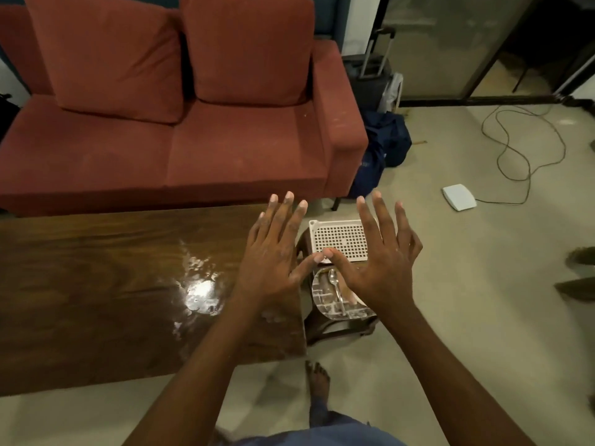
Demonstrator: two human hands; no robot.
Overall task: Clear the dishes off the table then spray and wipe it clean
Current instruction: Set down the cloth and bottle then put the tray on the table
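Both spread wide and empty, my left grip (273,255) and right grip (383,262) hang just above the plate (325,297) and spoon (333,279), mid-frame.

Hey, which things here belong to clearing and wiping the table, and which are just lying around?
For the job: wooden table; glass plate and spoon on the stool; white slotted tray; left hand and right hand, both open.

Lying about: red sofa; suitcase; blue bag; cable; white box on the floor.
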